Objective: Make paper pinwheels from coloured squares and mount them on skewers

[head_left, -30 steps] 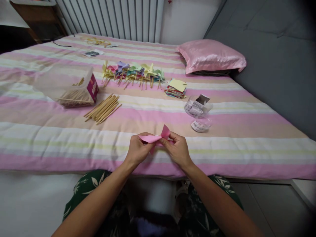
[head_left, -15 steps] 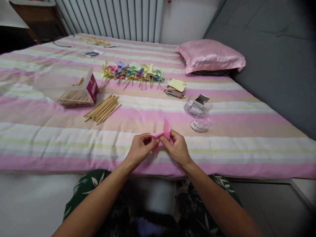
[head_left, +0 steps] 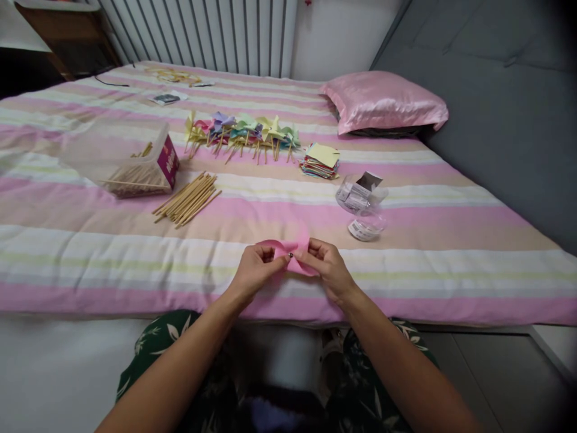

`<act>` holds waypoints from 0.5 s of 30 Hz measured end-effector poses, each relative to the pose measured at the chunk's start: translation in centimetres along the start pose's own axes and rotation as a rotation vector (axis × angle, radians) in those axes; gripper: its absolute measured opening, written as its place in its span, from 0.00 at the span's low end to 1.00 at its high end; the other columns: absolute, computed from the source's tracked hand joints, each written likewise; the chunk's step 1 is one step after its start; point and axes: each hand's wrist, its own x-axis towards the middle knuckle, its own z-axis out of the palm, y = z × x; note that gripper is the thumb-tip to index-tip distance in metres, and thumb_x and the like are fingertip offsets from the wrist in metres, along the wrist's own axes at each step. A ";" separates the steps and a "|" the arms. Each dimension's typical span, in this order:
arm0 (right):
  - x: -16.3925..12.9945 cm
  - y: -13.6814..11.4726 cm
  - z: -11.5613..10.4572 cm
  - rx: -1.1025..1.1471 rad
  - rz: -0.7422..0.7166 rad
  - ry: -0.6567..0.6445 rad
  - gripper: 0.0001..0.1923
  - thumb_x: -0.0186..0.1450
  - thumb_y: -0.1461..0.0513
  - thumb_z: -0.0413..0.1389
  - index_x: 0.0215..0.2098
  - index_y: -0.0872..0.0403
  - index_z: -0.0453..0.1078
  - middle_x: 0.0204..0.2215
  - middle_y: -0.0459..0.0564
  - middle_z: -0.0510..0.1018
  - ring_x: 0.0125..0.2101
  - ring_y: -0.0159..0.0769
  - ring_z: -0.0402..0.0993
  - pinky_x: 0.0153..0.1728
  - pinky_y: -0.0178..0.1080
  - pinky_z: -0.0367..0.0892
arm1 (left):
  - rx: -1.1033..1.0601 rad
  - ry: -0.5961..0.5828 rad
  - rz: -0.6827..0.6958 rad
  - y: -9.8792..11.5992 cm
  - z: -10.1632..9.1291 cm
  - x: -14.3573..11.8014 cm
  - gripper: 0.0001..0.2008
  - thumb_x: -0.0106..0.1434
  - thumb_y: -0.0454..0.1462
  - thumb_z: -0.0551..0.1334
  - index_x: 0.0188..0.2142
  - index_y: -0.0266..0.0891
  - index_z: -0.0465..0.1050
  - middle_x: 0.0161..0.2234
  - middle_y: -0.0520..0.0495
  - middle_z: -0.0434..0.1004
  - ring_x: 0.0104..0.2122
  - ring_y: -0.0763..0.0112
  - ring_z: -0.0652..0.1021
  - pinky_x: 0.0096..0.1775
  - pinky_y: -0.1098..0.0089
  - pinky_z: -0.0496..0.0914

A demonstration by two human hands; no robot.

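Observation:
Just above the near edge of the bed, a pink paper pinwheel (head_left: 303,266) is held between both hands. A small dark shiny pin head (head_left: 291,255) shows at its middle. My left hand (head_left: 258,269) pinches the paper from the left, thumb beside the pin head. From the right, my right hand (head_left: 330,269) grips the pinwheel, its thumb and fingertips close to the centre. No stick shows on this pinwheel. The back of the paper and some fingertips are hidden.
On the striped bed lie wooden sticks (head_left: 187,201), a clear tub (head_left: 117,141) of sticks, finished pinwheels (head_left: 246,125), a stack of coloured paper squares (head_left: 322,156), and two clear round containers (head_left: 366,227). A pink pillow (head_left: 387,102) rests at the far right.
The upright pink blade has folded down and the paper looks rounder. The pin head at the centre has come into view. Both hands stay in nearly the same place.

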 end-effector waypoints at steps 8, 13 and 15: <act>0.0 0.2 0.2 -0.074 0.042 0.025 0.12 0.49 0.57 0.64 0.28 0.56 0.73 0.22 0.44 0.74 0.22 0.28 0.66 0.25 0.33 0.62 | 0.061 0.011 0.010 0.0 0.1 0.0 0.05 0.46 0.36 0.66 0.23 0.35 0.74 0.16 0.56 0.64 0.17 0.80 0.62 0.19 0.77 0.57; 0.0 0.3 0.2 -0.089 0.060 0.072 0.12 0.49 0.57 0.64 0.25 0.57 0.71 0.17 0.42 0.70 0.18 0.25 0.60 0.21 0.31 0.57 | 0.095 0.028 0.038 0.0 0.2 0.0 0.07 0.47 0.37 0.66 0.20 0.35 0.72 0.15 0.57 0.60 0.17 0.81 0.61 0.19 0.77 0.55; 0.1 0.4 0.1 -0.084 0.056 0.075 0.12 0.50 0.57 0.64 0.26 0.57 0.72 0.18 0.42 0.70 0.19 0.25 0.60 0.21 0.32 0.57 | 0.104 0.020 0.047 0.1 0.2 0.0 0.08 0.47 0.37 0.66 0.19 0.35 0.70 0.15 0.57 0.60 0.17 0.81 0.61 0.20 0.77 0.55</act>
